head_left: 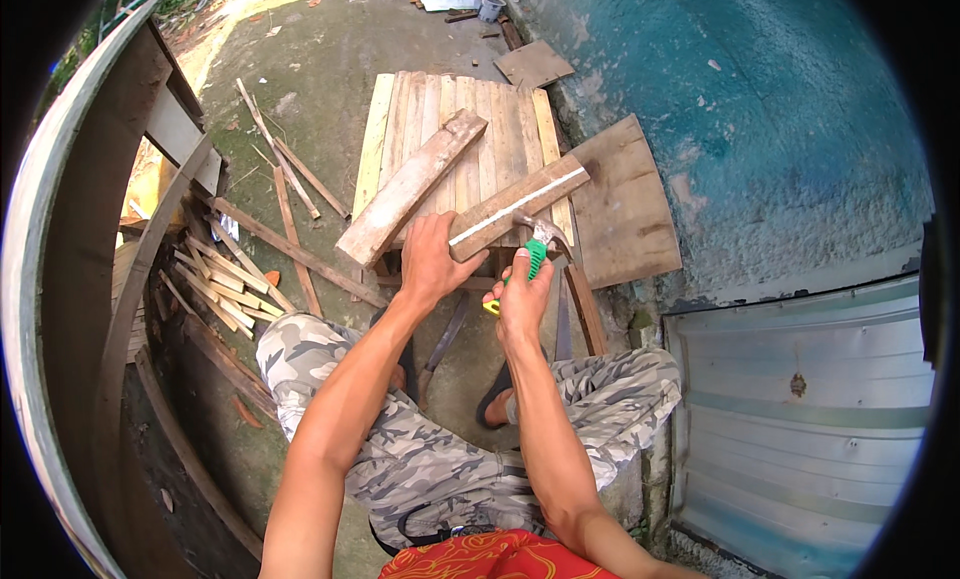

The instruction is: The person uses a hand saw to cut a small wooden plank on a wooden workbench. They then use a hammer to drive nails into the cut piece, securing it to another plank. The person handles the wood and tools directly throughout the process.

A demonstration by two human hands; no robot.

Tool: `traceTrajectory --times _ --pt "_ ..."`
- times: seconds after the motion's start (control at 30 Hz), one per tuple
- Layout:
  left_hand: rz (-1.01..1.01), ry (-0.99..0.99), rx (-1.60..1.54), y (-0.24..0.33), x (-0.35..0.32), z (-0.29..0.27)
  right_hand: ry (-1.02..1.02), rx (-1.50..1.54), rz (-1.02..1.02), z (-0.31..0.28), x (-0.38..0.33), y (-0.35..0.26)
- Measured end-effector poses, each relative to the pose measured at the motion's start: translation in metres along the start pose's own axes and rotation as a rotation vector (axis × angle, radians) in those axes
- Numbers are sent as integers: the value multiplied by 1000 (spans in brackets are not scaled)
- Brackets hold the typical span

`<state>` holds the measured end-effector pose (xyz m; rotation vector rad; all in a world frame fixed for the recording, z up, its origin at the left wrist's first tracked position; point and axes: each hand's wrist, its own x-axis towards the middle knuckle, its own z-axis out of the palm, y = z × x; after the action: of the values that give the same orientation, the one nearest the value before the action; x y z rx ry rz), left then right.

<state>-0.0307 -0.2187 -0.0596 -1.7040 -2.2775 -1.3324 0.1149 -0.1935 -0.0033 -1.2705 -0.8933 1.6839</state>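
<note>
A low slatted wooden table (380, 129) stands in front of me. Across its near part lies a thick wooden block (545, 184) with a white stripe along it. My left hand (432, 259) grips the block's left end, its thumb along the near side. In my right hand (522, 297) is a claw hammer (540, 244) with a green and yellow handle. Its metal head is at the block's near edge; whether they touch I cannot tell. Beside my left hand, a weathered wooden plank (415, 184) rests slantwise on the table.
A square wooden board (620, 214) lies right of the table, by the blue wall (760, 99). Thin wood strips (225, 289) are piled at the left. A saw blade (563, 319) and another blade-like tool (447, 331) are near my feet. A corrugated metal sheet (790, 419) stands at lower right.
</note>
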Motion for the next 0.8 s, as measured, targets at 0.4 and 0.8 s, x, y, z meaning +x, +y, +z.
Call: traceTrajectory --times 0.4,0.8 --pt "-39 19 28 3 -2 1 -24 50 23 5 -2 0" --pt "-92 12 15 3 0 1 -99 -32 163 24 -9 -10"
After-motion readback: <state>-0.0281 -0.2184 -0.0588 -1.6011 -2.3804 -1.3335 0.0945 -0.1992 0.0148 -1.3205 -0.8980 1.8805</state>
